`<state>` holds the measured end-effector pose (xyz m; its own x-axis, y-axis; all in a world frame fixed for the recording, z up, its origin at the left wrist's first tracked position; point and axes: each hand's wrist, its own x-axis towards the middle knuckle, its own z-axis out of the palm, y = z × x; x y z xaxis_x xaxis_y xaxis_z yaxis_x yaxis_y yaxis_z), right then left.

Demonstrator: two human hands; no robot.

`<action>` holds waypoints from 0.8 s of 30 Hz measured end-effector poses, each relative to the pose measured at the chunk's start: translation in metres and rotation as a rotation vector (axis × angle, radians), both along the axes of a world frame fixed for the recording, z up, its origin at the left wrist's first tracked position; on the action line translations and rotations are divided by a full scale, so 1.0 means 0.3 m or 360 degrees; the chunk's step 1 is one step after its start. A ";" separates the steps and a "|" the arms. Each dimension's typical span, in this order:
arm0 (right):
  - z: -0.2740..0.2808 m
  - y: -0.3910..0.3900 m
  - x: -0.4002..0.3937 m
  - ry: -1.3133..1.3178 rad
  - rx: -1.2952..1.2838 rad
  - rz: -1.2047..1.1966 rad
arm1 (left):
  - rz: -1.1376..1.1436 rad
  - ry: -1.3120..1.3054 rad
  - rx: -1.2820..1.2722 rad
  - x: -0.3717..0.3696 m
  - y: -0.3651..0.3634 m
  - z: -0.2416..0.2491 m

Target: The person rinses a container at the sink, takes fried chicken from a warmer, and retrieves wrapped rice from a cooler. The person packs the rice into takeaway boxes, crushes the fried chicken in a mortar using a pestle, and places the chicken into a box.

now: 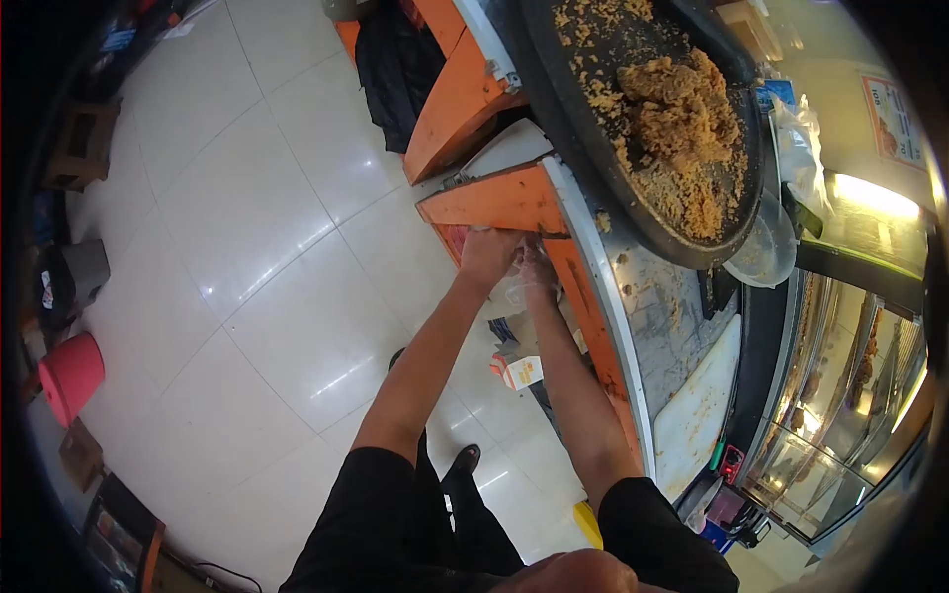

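Observation:
My left hand reaches in at the orange cabinet, right under its top board, and its fingers are mostly hidden there. Close beside it, my right hand is closed, with thin clear plastic bunched about it and hanging below. Something reddish shows inside the cabinet next to my left wrist. Below my hands, a white and orange printed carton stands low down by my right forearm.
A black tray of fried crumbs and breaded pieces sits on the metal counter at right. Nearer me lies a white cutting board. A lit glass display case stands beyond. Across the tiled floor is a pink bin.

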<state>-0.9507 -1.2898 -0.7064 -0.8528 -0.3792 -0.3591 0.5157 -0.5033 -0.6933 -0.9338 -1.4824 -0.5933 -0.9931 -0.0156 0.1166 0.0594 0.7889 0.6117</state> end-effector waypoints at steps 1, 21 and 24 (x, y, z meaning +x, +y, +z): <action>0.008 -0.021 0.005 -0.0122 0.0117 -0.0237 | 0.0000 -0.0009 0.0005 0.000 0.006 0.003; 0.158 -0.133 0.019 0.0248 0.1796 0.0200 | 0.0346 -0.0230 0.0228 -0.011 0.056 0.033; 0.166 -0.142 -0.003 0.0270 0.1781 0.0183 | 0.0343 -0.0201 0.0271 -0.017 0.056 0.047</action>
<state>-0.9516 -1.3325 -0.6565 -0.9035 0.0029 -0.4286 0.3757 0.4865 -0.7888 -0.9390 -1.4656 -0.5791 -0.9712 -0.2365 -0.0298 -0.1832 0.6605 0.7281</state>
